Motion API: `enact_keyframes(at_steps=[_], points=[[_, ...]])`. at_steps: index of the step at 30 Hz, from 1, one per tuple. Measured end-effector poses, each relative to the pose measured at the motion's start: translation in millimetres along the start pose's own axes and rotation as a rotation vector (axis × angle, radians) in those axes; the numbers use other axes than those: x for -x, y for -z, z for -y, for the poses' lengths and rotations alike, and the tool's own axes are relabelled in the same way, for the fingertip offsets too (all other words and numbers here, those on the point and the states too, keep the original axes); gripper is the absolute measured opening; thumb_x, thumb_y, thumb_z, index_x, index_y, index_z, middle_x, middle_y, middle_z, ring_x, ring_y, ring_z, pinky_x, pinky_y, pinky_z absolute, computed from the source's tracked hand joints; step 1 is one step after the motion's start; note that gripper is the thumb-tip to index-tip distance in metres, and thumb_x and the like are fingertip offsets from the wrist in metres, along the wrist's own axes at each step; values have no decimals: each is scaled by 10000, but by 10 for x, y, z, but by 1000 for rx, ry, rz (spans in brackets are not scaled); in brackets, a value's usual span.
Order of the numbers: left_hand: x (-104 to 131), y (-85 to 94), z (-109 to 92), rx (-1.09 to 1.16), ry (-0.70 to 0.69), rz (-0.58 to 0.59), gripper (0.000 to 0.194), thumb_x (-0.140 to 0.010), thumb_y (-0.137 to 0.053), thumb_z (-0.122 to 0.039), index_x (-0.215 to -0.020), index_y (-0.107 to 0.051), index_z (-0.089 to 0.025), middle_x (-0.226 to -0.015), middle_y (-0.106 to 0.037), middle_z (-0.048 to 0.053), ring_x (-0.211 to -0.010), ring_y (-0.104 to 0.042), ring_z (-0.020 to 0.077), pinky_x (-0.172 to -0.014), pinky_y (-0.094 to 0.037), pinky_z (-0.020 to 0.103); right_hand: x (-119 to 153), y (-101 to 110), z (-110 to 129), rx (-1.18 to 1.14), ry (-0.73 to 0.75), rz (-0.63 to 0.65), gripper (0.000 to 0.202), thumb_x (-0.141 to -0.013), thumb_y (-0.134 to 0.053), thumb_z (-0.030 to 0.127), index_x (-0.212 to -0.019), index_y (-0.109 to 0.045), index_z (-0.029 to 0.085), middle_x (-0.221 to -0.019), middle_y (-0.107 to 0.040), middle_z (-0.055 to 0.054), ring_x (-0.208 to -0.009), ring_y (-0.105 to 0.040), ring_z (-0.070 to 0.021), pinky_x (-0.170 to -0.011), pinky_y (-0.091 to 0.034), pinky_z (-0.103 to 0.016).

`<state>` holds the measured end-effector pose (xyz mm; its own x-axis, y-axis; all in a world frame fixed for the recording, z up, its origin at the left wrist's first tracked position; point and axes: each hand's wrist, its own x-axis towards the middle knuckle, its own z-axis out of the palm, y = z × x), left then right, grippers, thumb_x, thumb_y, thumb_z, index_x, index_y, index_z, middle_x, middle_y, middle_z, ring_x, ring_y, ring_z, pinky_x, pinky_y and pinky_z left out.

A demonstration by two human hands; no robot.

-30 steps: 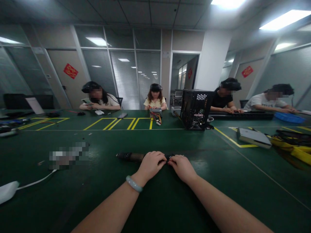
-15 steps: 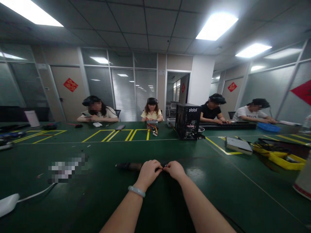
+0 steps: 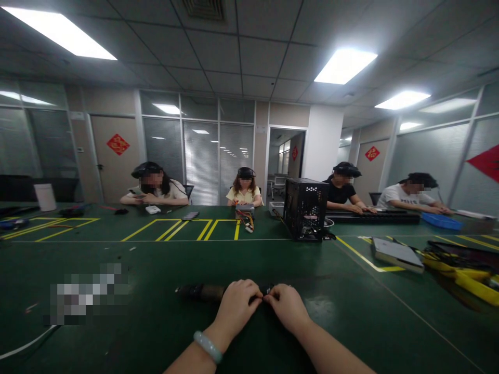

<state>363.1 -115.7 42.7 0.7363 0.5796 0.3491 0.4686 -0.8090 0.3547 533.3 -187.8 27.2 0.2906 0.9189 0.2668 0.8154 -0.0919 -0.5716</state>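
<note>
A dark, long cylindrical object lies across the green table, its left end showing beyond my left hand. The fingertips of my left hand are pinched together at the object's right part. Close beside it, my right hand is also in a pinch, nearly touching the left fingertips. A small dark part of the object shows just above and between the hands. Whatever the fingertips hold is too small and hidden to make out. A pale bangle is on my left wrist.
Ahead stands a black computer case, with a power supply and loose wires left of it. A silver box and yellow trays are at the right. A white cable lies at the left. Several people sit across the table.
The camera view has tilted up, so the table and both hands appear lower. Both hands remain pinched close together at the dark object.
</note>
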Motion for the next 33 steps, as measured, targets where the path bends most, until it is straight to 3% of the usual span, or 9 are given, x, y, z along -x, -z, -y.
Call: enact_keyframes(at_steps=[7,13,18,28,33], points=[[-118,-26,32,6,31,-12,149,-890,-523,-255,-910,-671,-245,-1009,-634,6,-945,-549,198,-842,-356,342,-98,-37,-118,-146,7,12,176,-828,-619,273,-691,-699,196,-780,-692,-5,-742,-626,-151,-668,-391,-220],[-189,-86,81,-10,42,-8,155,-872,-519,-233,-926,-663,-240,-1004,-637,14,-937,-550,202,-834,-360,343,-172,-93,-181,-115,43,19,132,-794,-654,230,-672,-691,196,-736,-679,7,-703,-610,-137,-651,-372,-214],[-187,-111,125,38,66,-8,170,-851,-522,-207,-965,-640,-251,-1013,-633,7,-941,-546,208,-827,-358,349,-216,-77,-202,-95,90,34,142,-810,-651,218,-673,-687,202,-739,-674,16,-710,-606,-127,-659,-364,-212],[-172,-89,112,49,65,16,229,-796,-500,-123,-931,-624,-261,-1034,-622,0,-977,-538,211,-852,-363,360,-248,-78,-227,-143,38,87,125,-815,-665,224,-699,-712,209,-765,-680,21,-727,-614,-123,-691,-374,-205],[-164,-93,161,37,47,49,318,-769,-488,-90,-985,-621,-281,-1143,-616,-5,-1081,-537,222,-939,-388,386,-235,-78,-202,-126,47,64,118,-798,-684,191,-688,-715,220,-755,-687,30,-739,-617,-126,-713,-368,-211]])
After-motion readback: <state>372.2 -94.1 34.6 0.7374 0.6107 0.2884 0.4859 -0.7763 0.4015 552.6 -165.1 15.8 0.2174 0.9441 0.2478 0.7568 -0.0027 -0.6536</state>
